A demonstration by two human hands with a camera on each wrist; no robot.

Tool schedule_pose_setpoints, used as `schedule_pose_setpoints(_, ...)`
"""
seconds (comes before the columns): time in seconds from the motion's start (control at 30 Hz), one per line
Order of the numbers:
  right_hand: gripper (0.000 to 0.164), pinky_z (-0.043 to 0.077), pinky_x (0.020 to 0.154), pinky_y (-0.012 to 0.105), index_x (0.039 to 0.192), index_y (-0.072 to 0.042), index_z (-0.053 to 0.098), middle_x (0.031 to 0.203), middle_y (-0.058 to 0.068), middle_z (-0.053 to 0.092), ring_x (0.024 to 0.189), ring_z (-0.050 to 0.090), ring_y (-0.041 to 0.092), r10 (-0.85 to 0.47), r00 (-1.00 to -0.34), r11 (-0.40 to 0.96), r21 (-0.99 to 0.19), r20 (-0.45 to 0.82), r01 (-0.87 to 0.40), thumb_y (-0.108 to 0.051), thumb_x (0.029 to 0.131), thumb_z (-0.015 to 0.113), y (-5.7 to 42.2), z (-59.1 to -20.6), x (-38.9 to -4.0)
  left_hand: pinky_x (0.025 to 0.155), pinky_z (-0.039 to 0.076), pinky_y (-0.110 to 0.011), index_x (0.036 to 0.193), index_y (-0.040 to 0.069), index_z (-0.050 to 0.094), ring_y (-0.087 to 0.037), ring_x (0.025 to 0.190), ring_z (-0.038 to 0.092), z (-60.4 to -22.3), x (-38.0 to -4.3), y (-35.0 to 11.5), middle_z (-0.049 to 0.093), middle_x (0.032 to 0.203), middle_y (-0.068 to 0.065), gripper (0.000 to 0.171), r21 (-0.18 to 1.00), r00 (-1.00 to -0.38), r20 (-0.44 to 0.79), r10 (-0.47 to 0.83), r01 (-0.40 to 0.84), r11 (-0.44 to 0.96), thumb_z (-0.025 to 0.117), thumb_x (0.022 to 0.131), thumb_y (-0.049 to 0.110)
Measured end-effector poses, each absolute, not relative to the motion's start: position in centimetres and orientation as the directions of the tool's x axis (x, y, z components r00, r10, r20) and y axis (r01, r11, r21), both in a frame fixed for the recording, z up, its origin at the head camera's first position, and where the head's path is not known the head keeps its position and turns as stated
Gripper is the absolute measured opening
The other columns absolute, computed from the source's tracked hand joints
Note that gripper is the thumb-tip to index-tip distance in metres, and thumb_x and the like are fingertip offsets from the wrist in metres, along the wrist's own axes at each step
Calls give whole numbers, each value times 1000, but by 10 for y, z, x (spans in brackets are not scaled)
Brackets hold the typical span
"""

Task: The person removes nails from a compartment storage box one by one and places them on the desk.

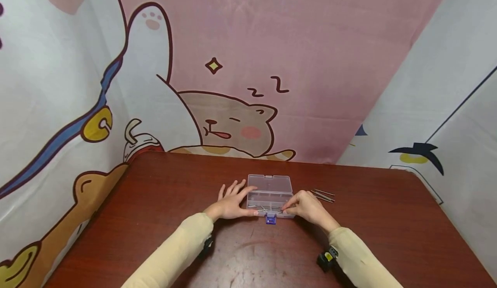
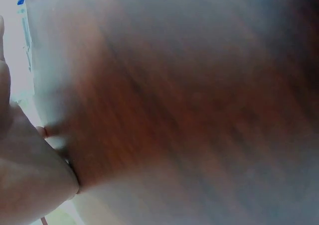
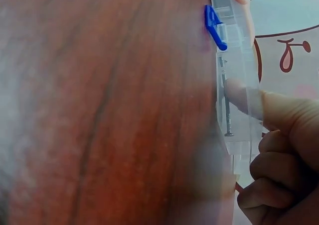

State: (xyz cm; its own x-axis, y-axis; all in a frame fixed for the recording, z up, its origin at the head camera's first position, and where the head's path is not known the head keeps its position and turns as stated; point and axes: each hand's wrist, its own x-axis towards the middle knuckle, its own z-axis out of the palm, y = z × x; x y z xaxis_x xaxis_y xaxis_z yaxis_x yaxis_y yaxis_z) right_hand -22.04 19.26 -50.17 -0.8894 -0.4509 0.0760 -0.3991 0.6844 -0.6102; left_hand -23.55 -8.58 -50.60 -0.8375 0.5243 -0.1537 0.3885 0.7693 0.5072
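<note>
A clear plastic compartment box (image 1: 268, 197) lies on the table with its lid raised at the back and a blue latch (image 1: 271, 220) at the front. My left hand (image 1: 232, 205) spreads against its left side, thumb along the front corner and index finger by the lid. Inside the front right compartment, my right hand (image 1: 308, 207) has its thumb and fingertip together at a metal nail (image 3: 228, 105), seen through the clear wall in the right wrist view. The other right fingers are curled. More thin metal pieces (image 1: 261, 209) lie in the front left compartment.
Several loose nails (image 1: 323, 195) lie on the brown table (image 1: 372, 219) just right of the right hand. A cartoon-print cloth (image 1: 310, 64) hangs behind the table and along its sides.
</note>
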Motion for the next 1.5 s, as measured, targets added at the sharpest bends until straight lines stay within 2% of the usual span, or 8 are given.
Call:
schedule_pose_setpoints(0.27,7,26,43,21,75,-22,80,57,-19,57,49,35,-1,-395,-909,711,-583,131,-393,-17,73,84,188,-505,-218,107,0,-63,149,28,34,-37,144,8,-505,-236,-86,16,159,-14,80,512,-839,-145,525,391,765,65,83,61)
schedule_pose_setpoints(0.53,4,28,43,20,74,-15,79,55,-16,55,46,36,-2,-403,-900,662,-625,168,-413,-15,75,83,190,-511,-219,107,0,-63,149,28,34,-38,144,9,-505,-236,-86,16,159,-15,80,517,-835,-139,532,397,758,65,83,60)
schedule_pose_setpoints(0.8,5,29,44,18,76,-15,78,61,-16,60,48,37,-1,-433,-889,595,-692,152,-408,-11,78,80,194,-513,-220,107,0,-63,150,28,33,-38,144,8,-505,-235,-86,15,159,-15,80,512,-833,-149,533,396,762,64,84,61)
schedule_pose_setpoints(1.03,5,30,47,20,79,-16,80,69,-16,67,53,38,-2,-518,-842,627,-603,150,-493,-12,78,81,197,-505,-224,107,0,-64,149,28,34,-38,144,7,-505,-234,-85,15,159,-15,79,517,-832,-147,536,397,758,64,84,60)
schedule_pose_setpoints(1.23,6,30,48,20,78,-19,80,71,-16,68,53,36,-2,-509,-848,676,-541,148,-500,-13,77,81,193,-504,-225,107,-1,-64,149,28,35,-39,144,8,-503,-233,-85,16,159,-15,78,517,-832,-134,538,405,754,65,84,59)
schedule_pose_setpoints(1.37,6,28,46,20,77,-16,79,63,-15,63,50,32,-3,-507,-843,641,-575,181,-509,-11,78,80,195,-508,-225,107,0,-64,149,28,35,-39,144,8,-503,-234,-85,16,158,-16,78,517,-832,-135,539,405,754,65,84,59)
schedule_pose_setpoints(1.5,6,26,43,18,80,-13,77,56,-13,51,46,30,-4,-529,-827,548,-668,189,-503,-7,81,77,201,-513,-225,107,0,-64,150,28,34,-38,144,7,-505,-234,-85,15,159,-15,80,518,-830,-142,539,402,755,64,84,60)
